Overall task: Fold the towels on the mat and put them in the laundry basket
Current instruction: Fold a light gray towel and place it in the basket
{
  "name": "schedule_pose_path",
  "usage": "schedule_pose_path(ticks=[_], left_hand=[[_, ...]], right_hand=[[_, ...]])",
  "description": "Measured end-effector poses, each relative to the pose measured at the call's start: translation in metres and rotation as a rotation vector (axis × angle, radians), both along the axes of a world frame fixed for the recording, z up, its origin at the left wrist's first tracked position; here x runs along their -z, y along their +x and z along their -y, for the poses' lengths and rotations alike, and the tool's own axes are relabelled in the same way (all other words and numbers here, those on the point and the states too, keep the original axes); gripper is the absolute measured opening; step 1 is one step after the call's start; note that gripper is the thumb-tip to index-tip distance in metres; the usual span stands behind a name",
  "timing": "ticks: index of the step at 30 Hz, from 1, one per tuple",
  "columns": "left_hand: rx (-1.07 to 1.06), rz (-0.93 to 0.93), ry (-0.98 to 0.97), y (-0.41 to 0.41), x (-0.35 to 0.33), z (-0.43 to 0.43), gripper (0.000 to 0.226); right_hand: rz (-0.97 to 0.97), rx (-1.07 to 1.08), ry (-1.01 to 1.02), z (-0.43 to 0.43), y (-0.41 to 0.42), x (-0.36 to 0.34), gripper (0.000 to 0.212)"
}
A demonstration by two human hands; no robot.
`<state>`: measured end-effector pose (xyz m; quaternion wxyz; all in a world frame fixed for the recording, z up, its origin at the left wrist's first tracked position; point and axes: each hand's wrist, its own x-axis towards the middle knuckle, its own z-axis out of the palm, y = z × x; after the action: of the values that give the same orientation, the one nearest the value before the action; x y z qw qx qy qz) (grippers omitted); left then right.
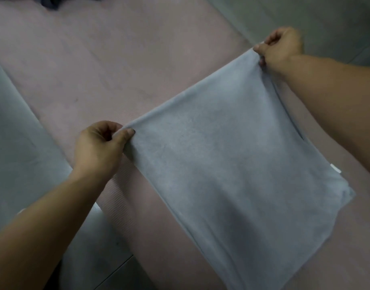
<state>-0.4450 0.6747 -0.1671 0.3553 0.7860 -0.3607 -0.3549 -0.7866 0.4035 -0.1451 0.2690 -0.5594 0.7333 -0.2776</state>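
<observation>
One towel (232,164) (seemingly doubled), corners pinched by left hand (98,147) and right hand (281,49).

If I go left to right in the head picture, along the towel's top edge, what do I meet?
left hand → grey towel → right hand. Each hand pinches a top corner.

No legible text, number or brand in view. The towel (232,164) carries a small white tag (336,168) at its right edge. Any print on it is too small and blurred to read.
</observation>
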Motion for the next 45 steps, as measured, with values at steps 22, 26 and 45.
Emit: schedule_pose_path(ticks=[22,26,45], left_hand=[[1.135,0.026,-0.197,-0.184,0.007,-0.175,0.018],[1.288,0.118,-0.226,-0.199,0.011,-0.185,0.017],[1.545,0.359,-0.257,-0.209,0.011,-0.195,0.032]], right_hand=[[0.548,0.55,-0.073,-0.275,-0.186,-0.007,0.018],[0.372,0.665,-0.001,-0.291,-0.214,0.028,0.022],[-0.086,0.617,0.131,-0.326,-0.196,0.041,0.032]])
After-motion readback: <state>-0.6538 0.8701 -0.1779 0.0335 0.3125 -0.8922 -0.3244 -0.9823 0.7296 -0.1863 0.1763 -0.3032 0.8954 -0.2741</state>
